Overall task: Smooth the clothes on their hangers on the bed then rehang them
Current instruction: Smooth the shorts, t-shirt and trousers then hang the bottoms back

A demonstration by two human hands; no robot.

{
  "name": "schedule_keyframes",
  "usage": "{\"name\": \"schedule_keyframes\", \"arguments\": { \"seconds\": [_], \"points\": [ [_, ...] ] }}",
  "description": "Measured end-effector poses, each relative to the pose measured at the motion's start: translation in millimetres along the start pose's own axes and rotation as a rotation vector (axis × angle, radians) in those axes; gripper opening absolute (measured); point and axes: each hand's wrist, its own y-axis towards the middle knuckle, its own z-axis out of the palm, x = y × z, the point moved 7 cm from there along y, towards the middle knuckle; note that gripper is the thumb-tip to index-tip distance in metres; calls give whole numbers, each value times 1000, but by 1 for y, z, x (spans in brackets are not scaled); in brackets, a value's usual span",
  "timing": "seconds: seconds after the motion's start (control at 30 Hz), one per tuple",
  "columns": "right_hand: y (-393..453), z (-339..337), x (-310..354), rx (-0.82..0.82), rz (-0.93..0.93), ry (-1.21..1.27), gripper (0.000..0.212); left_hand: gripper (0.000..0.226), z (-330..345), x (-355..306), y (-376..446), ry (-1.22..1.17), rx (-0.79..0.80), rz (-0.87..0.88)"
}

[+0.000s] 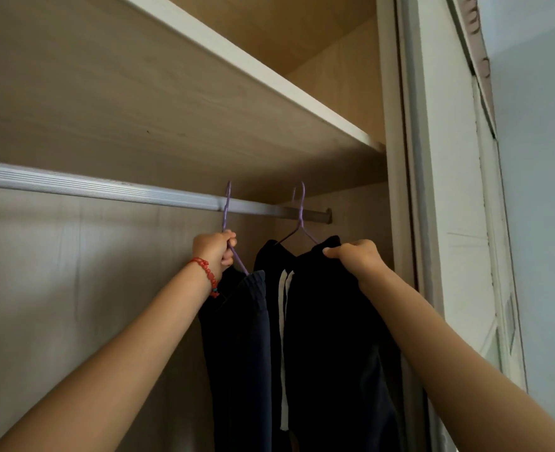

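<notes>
Two dark garments hang inside a wardrobe on purple hangers. My left hand (216,249) grips the neck of the left purple hanger (227,203), whose hook sits over the silver rail (106,189); a dark navy ribbed garment (237,337) hangs from it. The right purple hanger (300,210) is hooked on the rail and carries a black garment (334,337) with white drawstrings. My right hand (354,256) pinches the black garment's right shoulder at the top.
A wooden shelf (204,93) runs just above the rail. The wardrobe's white side frame (445,190) and a sliding door stand at the right. The rail's left stretch holds no hangers. A red bead bracelet circles my left wrist.
</notes>
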Motion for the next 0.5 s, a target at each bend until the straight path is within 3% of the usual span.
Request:
{"name": "schedule_keyframes", "arguments": {
  "seconds": [0.23, 0.5],
  "points": [
    [49, 26, 13, 97, 3, -14, 47, 30, -2, 9, 11, -19, -33, -5],
    [92, 50, -17, 102, 16, -67, 54, 30, -12, 28, 26, 43, -87, 1]
  ]
}}
